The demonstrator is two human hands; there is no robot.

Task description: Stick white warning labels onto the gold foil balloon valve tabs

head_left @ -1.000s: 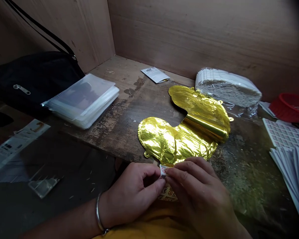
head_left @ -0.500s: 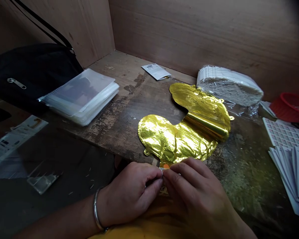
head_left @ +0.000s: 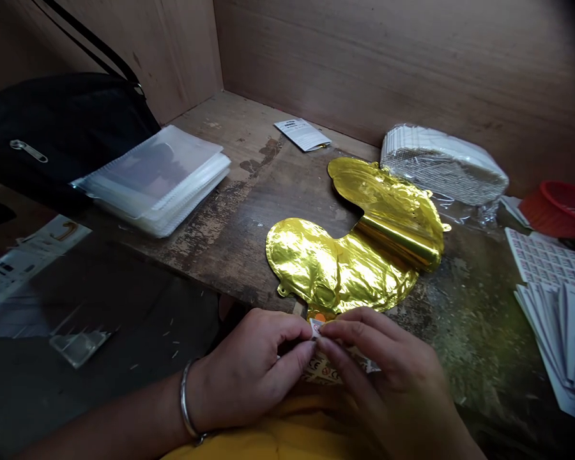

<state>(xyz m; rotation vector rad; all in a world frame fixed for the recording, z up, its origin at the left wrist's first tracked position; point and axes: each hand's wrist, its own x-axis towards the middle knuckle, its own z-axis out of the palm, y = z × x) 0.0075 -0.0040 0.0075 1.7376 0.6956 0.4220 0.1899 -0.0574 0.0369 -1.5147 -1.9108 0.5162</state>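
A gold foil balloon (head_left: 345,268) lies flat and partly folded on the table, its tail with an orange dot (head_left: 320,316) pointing toward me. Just below that tail, my left hand (head_left: 259,370) pinches a small white sticker (head_left: 317,326) with a printed mark between thumb and forefinger. My right hand (head_left: 388,364) meets it from the other side, thumb and fingertips closed on the same sticker. Whether the left fingertips also grip the balloon's tail is hidden. Beneath the fingers a sheet of printed stickers (head_left: 326,370) shows in part.
Clear plastic sleeves (head_left: 172,172) are stacked at left beside a black bag (head_left: 67,134). A folded leaflet (head_left: 301,134) lies at the back. A wrapped white bundle (head_left: 441,163), a red basket (head_left: 556,211) and printed papers (head_left: 556,319) line the right side.
My right fingers have shifted slightly right and opened up a little, so the printed face of the small sticker now shows. More of the sticker sheet beneath is visible. The balloon stays put.
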